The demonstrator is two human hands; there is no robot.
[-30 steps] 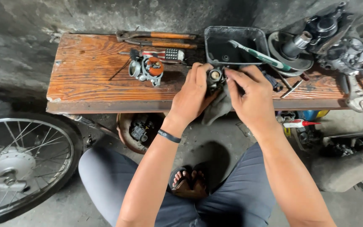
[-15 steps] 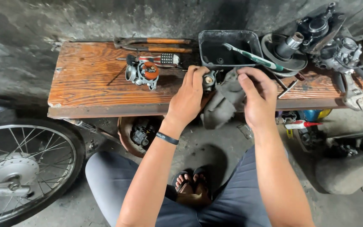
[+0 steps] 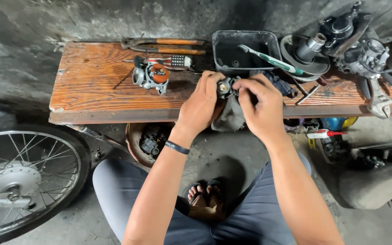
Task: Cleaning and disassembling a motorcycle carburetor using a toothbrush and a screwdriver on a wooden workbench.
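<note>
My left hand [image 3: 200, 106] and my right hand [image 3: 262, 106] meet over the front edge of a wooden bench [image 3: 91, 90]. Together they grip a small metal engine part [image 3: 225, 86] with a round opening, held between the fingers of both hands. A grey rag [image 3: 230, 118] hangs under the part, down over the bench edge. My right fingers press on the part's right side. A second small metal part with an orange cap [image 3: 150, 75] lies on the bench, left of my left hand.
A black tray [image 3: 223, 56] with a green-handled toothbrush [image 3: 268, 59] sits behind my hands. Pliers [image 3: 164, 43] lie at the back, engine parts [image 3: 355, 41] and a wrench [image 3: 379, 102] at right. A spoked wheel [image 3: 19, 177] stands at lower left.
Both hands stayed on the metal part and drew closer together around it. The view shifted slightly, and the rag now hangs more plainly under the part.
</note>
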